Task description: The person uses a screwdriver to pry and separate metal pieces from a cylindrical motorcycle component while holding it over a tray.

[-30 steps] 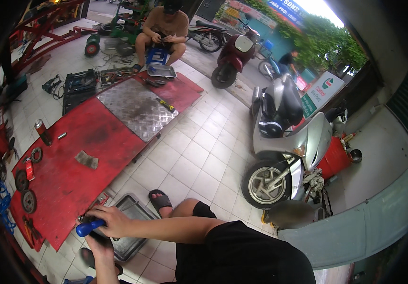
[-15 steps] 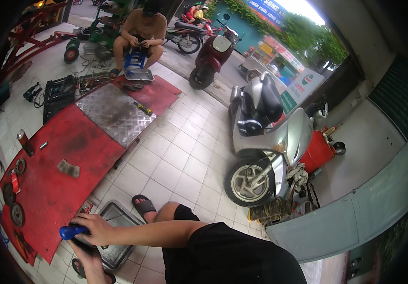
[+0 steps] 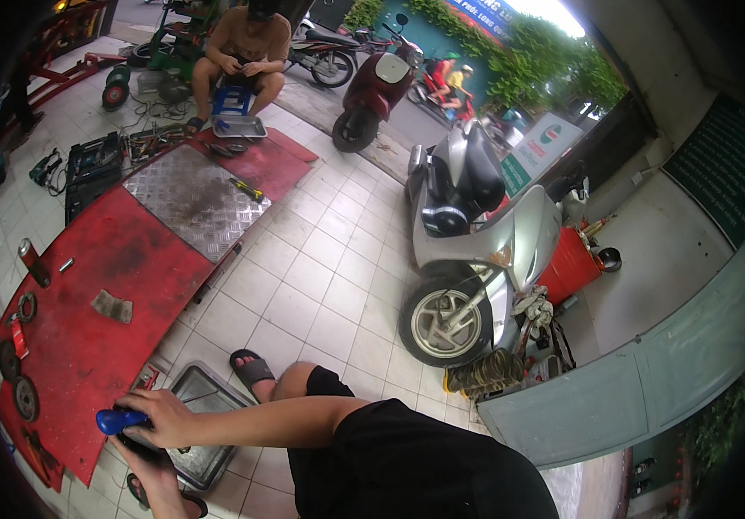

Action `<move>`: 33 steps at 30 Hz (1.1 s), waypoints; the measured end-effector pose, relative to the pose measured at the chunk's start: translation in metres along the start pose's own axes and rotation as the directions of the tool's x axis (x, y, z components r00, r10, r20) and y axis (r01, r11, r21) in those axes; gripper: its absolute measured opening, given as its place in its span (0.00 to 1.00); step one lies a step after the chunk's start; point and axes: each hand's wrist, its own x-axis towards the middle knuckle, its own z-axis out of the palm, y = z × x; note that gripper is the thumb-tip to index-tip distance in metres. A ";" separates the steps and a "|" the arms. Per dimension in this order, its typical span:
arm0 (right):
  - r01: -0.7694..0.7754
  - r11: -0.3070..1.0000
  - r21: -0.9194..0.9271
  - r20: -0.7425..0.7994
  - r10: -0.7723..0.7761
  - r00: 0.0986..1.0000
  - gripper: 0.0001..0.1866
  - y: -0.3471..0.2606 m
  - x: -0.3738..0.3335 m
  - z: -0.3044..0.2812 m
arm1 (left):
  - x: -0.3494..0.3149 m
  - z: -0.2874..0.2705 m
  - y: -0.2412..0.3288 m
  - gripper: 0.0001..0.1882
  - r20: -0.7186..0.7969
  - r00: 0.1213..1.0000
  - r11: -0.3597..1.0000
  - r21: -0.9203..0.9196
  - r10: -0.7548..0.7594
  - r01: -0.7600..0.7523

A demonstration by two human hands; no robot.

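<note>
The blue handle is up in the hands, near the near right corner of the red platform, just past its right edge, with the tray on the floor beside it.

The right hand has its fingers closed on the handle, leaving the rounded blue end poking out to the left. The left hand is just below it, palm turned up; its fingers are mostly hidden, so I cannot tell how far they are bent or whether they grip anything. A dark patch between the palms may be a part, grease or shadow.

The handle looks like hard, smooth plastic: probably light, stiff and not easily broken, but likely slippery if greasy. The best hold seems to be a full wrap around its thick middle, thumb across it, rather than a pinch at the round end.

Toward the platform's left edge lie a disc, a ring and an upright can.
</note>
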 end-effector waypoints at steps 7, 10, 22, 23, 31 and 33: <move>-0.072 0.997 -0.028 0.006 0.072 0.997 0.26 0.003 -0.003 0.005 | -0.007 0.011 -0.001 0.36 -0.035 0.999 1.000 0.000 0.019 -0.019; -0.049 0.999 0.012 -0.048 0.050 0.998 0.26 -0.005 -0.003 0.005 | -0.007 0.007 0.000 0.36 -0.031 0.999 1.000 0.002 0.024 -0.024; -0.049 0.999 -0.013 -0.013 0.049 0.999 0.23 0.011 0.020 -0.016 | 0.000 0.009 0.014 0.31 -0.111 0.992 0.986 -0.159 -0.061 0.042; -0.090 0.996 0.023 -0.037 0.091 0.995 0.26 0.011 0.023 -0.015 | 0.001 0.008 0.016 0.29 0.026 0.999 0.980 -0.197 -0.023 0.028; -0.351 0.936 -0.021 0.002 0.351 0.936 0.13 0.013 0.033 -0.069 | 0.004 -0.004 0.051 0.25 -0.256 0.966 0.930 -0.345 0.038 -0.128; -0.564 0.823 0.065 0.204 0.543 0.815 0.20 -0.004 0.043 -0.081 | -0.005 0.000 0.062 0.23 -0.274 0.960 0.912 -0.375 0.062 -0.166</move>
